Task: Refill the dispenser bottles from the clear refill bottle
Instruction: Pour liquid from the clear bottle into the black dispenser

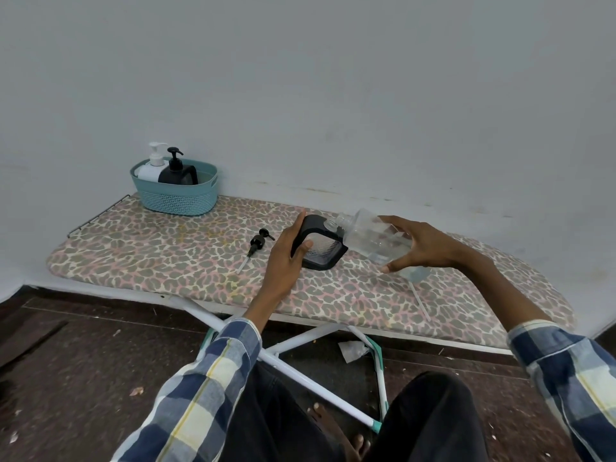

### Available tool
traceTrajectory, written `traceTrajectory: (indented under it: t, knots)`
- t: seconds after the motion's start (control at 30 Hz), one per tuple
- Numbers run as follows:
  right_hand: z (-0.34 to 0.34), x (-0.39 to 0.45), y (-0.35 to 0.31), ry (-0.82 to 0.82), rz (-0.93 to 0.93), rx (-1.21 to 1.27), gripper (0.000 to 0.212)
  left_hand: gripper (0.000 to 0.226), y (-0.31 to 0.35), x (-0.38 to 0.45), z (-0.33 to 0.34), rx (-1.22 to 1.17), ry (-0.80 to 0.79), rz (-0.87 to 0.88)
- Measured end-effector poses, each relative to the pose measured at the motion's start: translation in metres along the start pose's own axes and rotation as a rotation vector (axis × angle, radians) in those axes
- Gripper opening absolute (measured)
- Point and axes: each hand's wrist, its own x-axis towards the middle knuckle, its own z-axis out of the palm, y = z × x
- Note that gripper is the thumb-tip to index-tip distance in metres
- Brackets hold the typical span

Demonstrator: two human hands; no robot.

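Nearest the camera, on the dark floor [83, 378] beneath the ironing board, lie a crumpled scrap of paper [352, 350] and the board's white legs [300, 341]. Above them the leopard-print board cover [166, 258] carries the work.

The left hand [286, 258] grips a black dispenser bottle [318, 248] — thumb on its near face, fingers curled over the far edge — tilting it on the board with its open neck toward the right. The right hand [420, 248] holds the clear refill bottle [373, 238] with spread, curved fingers, tipped so its threaded mouth touches or lies just beside the black bottle's top; whether liquid runs cannot be told. A little clear liquid shows in the refill bottle's lower side.

Just left of the left hand lies a black pump head [258, 243] with its pale dip tube. Another thin tube [420, 301] lies on the board below the right hand.

Farther back, at the board's left end against the wall [333, 95], a teal basket [176, 191] holds a white pump bottle [151, 170] and a second black pump bottle [176, 173] — well apart from both hands.
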Motion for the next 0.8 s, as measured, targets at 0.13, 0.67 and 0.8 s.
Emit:
traceTrajectory:
  t: [0.13,0.67,0.8]
  knots:
    - [-0.003,0.001,-0.002,-0.008,0.004,-0.017,0.103,0.060,0.000,-0.001,0.000,0.005,0.017,0.009]
    - [-0.012,0.004,-0.001,-0.055,0.040,-0.068,0.111,0.058,-0.001,-0.001,0.001,-0.017,0.010,-0.003]
    - [-0.015,0.007,0.000,-0.055,0.028,-0.076,0.112,0.058,-0.003,0.000,0.001,-0.022,0.005,0.003]
